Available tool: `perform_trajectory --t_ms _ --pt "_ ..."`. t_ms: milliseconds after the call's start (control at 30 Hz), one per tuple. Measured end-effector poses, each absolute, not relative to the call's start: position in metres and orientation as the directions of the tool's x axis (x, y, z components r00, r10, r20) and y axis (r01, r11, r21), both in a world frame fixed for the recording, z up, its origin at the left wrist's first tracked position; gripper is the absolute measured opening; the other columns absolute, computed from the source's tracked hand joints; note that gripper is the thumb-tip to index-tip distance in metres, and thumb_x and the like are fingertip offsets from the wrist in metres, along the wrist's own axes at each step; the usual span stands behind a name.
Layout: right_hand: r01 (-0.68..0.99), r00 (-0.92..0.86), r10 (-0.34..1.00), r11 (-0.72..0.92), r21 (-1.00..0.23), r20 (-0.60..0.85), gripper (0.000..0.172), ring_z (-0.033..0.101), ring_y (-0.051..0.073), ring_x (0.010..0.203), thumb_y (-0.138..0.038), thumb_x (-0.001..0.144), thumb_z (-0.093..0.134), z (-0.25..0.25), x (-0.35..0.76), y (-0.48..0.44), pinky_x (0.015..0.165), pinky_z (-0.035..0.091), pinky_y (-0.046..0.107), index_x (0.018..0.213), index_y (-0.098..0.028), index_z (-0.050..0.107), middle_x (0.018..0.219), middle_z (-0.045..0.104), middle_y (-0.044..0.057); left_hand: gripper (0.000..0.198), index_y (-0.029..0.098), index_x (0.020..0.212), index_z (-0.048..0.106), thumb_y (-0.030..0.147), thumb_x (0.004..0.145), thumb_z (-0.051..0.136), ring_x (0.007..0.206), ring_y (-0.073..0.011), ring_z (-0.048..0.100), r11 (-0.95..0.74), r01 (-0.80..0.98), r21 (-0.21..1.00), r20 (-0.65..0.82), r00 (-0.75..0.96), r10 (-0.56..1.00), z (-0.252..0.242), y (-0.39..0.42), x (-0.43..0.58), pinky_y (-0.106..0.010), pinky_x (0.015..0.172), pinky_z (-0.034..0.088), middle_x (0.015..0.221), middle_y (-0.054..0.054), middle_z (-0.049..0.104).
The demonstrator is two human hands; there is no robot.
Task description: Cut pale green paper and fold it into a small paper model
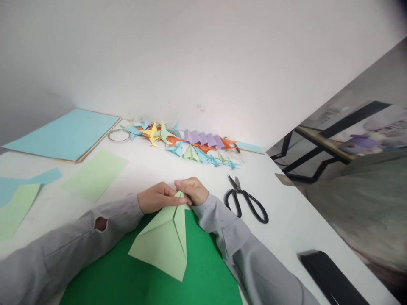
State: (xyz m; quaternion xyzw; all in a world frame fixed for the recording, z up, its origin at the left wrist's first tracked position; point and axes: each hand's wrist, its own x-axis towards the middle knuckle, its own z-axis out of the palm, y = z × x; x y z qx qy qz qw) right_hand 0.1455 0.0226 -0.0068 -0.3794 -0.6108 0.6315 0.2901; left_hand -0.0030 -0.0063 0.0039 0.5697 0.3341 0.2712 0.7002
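Observation:
A light green sheet of folded paper narrows to a point at its far end, with crease lines running down its face. My left hand pinches it near that tip, thumb on top. Right beside it, my right hand grips the very tip with fingers curled; the exact fingertip contact is partly hidden. The wide end of the paper reaches toward me over a green mat. Black-handled scissors lie on the white table to the right of my right hand, blades apart.
Folded paper pieces in several colours line the wall. A stack of coloured sheets and a wire ring are back left. Loose green paper and blue strips lie left. A black object sits front right.

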Motion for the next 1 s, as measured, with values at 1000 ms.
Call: perform_trajectory --t_ms 1000 --pt "0.047 -0.561 0.827 -0.026 -0.999 -0.048 0.057 0.022 0.003 0.025 -0.062 0.062 0.061 -0.0112 0.1464 0.0217 0.03 0.011 0.022 0.033 -0.018 0.041 0.025 0.032 -0.006 0.029 0.01 0.067 0.069 0.039 0.065 0.067 0.059 -0.0142 0.055 0.227 -0.058 0.972 -0.16 0.543 0.824 0.0057 -0.008 -0.0012 -0.028 0.062 0.042 0.059 -0.003 0.063"
